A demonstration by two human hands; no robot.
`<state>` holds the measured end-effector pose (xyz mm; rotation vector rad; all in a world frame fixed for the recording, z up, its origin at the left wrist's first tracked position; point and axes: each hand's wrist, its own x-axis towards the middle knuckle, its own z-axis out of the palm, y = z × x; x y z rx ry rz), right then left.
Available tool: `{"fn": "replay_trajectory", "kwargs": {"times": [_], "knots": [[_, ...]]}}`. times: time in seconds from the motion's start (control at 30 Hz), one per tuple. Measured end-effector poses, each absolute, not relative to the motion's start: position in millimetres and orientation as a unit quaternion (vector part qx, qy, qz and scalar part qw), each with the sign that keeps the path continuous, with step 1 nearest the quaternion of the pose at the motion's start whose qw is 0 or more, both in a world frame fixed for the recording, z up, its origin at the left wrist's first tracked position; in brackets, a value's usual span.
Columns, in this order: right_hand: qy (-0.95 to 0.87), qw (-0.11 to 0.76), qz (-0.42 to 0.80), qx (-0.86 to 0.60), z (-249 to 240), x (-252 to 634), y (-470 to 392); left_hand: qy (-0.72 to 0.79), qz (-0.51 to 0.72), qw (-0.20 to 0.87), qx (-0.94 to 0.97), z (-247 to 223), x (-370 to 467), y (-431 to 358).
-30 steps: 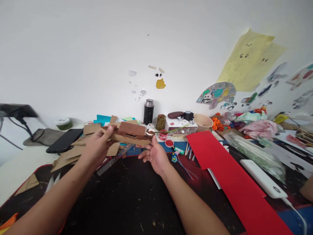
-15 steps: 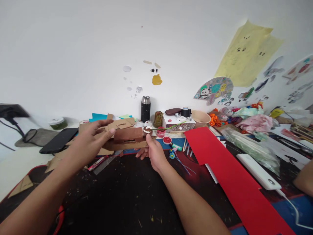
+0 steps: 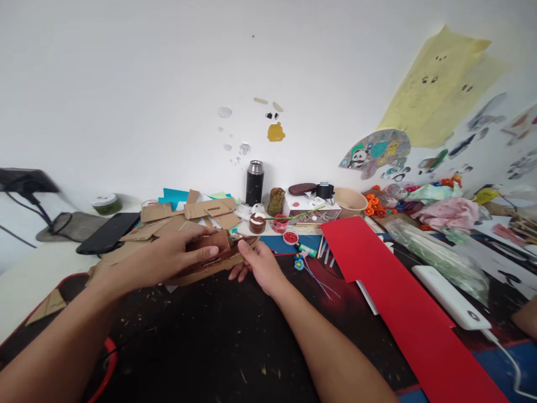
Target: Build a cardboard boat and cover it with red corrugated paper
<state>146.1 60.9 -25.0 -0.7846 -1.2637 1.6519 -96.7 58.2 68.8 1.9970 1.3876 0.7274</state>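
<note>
Between my hands, above the near edge of the clutter, is a brown-painted cardboard model (image 3: 218, 243) with a raised block on a flat cardboard base. My left hand (image 3: 184, 254) lies over its left part, fingers across the top and thumb along the front. At the other end, my right hand (image 3: 258, 266) grips the base, thumb on top and fingers underneath. My left hand hides much of the block. Just behind the model stand an open jar of brown paint (image 3: 257, 224) and a jar of red paint (image 3: 280, 225).
Cardboard scraps (image 3: 157, 226) and a black phone (image 3: 108, 232) lie to the left. A black flask (image 3: 254, 184) stands by the wall. Rightward are a long red sheet (image 3: 394, 291), a white power strip-like device (image 3: 451, 296) with a cable, and a plastic bag (image 3: 440, 257).
The model has come lower and nearer and is tilted differently. My left hand has moved right and down, closing over the block. My right hand keeps its grip on the right end.
</note>
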Motion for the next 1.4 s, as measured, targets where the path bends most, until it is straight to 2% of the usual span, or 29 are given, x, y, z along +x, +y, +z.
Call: {"fn": "replay_trajectory", "kwargs": {"times": [0.2, 0.5, 0.63, 1.0, 1.4], "knots": [[-0.505, 0.443, 0.674, -0.307, -25.5, 146.0, 60.2, 0.503, 0.241, 0.323, 0.765, 76.6, -93.5, 56.5], [-0.513, 0.434, 0.676, -0.303, -25.9, 145.6, 60.2, 0.499, 0.273, 0.355, 0.742, 83.4, -86.0, 50.4], [-0.514, 0.428, 0.681, -0.298, -25.9, 145.0, 59.4, 0.504, 0.233, 0.34, 0.759, 90.9, -81.6, 47.5], [-0.526, 0.411, 0.687, -0.287, -26.8, 145.0, 58.4, 0.501, 0.273, 0.341, 0.747, 95.7, -71.1, 46.4], [-0.523, 0.409, 0.691, -0.285, -26.3, 144.8, 57.3, 0.519, 0.223, 0.295, 0.771, 94.5, -71.8, 47.1]]}}
